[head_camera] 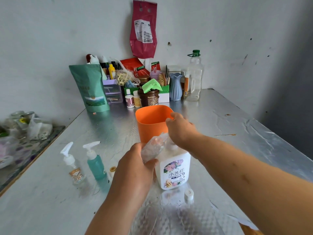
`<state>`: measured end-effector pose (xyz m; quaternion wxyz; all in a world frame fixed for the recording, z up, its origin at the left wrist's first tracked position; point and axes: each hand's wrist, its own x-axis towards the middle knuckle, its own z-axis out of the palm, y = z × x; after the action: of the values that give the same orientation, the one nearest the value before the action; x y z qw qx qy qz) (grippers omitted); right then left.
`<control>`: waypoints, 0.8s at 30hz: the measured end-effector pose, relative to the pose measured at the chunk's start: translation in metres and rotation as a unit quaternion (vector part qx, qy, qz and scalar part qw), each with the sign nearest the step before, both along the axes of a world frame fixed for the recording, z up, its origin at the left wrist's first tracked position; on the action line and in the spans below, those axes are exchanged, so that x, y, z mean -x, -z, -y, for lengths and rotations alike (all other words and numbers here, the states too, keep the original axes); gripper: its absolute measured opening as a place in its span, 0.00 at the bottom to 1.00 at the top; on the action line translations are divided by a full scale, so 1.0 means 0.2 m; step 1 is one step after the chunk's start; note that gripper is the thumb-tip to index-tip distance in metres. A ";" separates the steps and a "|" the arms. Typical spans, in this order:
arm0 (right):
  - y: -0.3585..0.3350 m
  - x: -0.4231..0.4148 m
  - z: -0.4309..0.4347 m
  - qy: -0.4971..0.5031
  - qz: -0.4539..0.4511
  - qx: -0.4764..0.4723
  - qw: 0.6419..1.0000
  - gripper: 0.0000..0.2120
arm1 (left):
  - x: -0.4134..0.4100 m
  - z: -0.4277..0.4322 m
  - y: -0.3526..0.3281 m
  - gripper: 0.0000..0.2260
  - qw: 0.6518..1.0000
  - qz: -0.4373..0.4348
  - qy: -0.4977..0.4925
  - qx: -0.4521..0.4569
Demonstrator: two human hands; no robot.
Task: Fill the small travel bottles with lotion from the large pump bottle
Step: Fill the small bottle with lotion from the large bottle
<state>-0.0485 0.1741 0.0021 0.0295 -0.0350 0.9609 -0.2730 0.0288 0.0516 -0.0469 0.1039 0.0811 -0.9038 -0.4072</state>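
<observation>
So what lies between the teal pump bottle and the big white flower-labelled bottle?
Head view: a small yellow-topped white piece, then the left hand holding a clear plastic container.

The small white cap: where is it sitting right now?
In the head view the small white cap sits on the silver table, right of centre, close to the near right corner of the large pump bottle.

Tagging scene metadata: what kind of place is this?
Probably a corner of a home room used for toiletries, not a workshop: a foil-covered table against a bare wall, back-row clutter with a hairbrush and blue vase, and a large pump bottle near a small teal pump bottle.
</observation>
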 end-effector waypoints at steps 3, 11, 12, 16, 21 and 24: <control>0.00 -0.01 0.01 0.000 -0.003 -0.005 1.000 0.19 | -0.01 0.00 0.01 0.12 1.000 0.005 0.000 0.001; -0.07 -0.03 0.00 0.016 0.028 0.026 0.999 0.20 | -0.03 0.00 -0.03 0.11 1.000 -0.016 0.007 0.012; -0.08 -0.04 0.00 0.012 0.024 0.017 0.999 0.19 | -0.03 0.00 -0.04 0.11 1.000 -0.018 0.007 0.011; -0.08 -0.04 0.00 0.002 0.017 -0.007 1.000 0.19 | -0.03 0.00 -0.04 0.11 1.000 -0.020 0.007 0.011; -0.07 -0.03 0.01 -0.004 0.008 0.002 1.000 0.19 | -0.03 0.00 -0.04 0.13 1.000 -0.018 0.007 0.013; -0.03 -0.01 0.01 0.005 0.006 0.021 1.000 0.19 | -0.02 0.00 -0.03 0.14 1.000 -0.014 0.006 0.018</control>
<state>-0.0463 0.1731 0.0083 0.0329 -0.0292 0.9549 -0.2937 0.0326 0.0513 -0.0407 0.1156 0.0685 -0.9100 -0.3923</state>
